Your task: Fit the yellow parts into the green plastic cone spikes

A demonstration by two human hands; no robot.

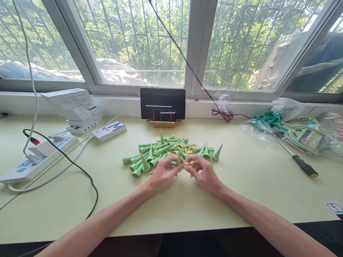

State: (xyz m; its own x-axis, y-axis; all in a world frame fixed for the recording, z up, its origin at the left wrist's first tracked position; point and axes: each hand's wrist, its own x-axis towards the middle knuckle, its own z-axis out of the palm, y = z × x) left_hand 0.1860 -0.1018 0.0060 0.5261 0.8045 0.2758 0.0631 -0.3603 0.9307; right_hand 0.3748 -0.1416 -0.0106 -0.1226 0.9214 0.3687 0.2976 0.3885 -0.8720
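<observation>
My left hand (pixel 164 174) is closed around a green plastic cone spike (pixel 179 157), its point upward. Close beside it, my right hand (pixel 205 175) pinches a small yellow plastic piece (pixel 187 163) near the cone's base. Whether the two parts touch is hard to make out. Just beyond both hands lies a pile of green plastic spikes (pixel 144 162), most on their sides, with a few cones (pixel 218 152) standing point up. Small yellow pieces (pixel 189 150) are scattered among them, partly hidden by the green parts and my fingers.
A phone (pixel 164 115) leans before a dark tablet (pixel 163 98) by the window. Left are stacked white boxes (pixel 77 107), a lone box (pixel 109 131), a power strip (pixel 40 157) and cables. Right are a screwdriver (pixel 304 165) and bagged green parts (pixel 302 132).
</observation>
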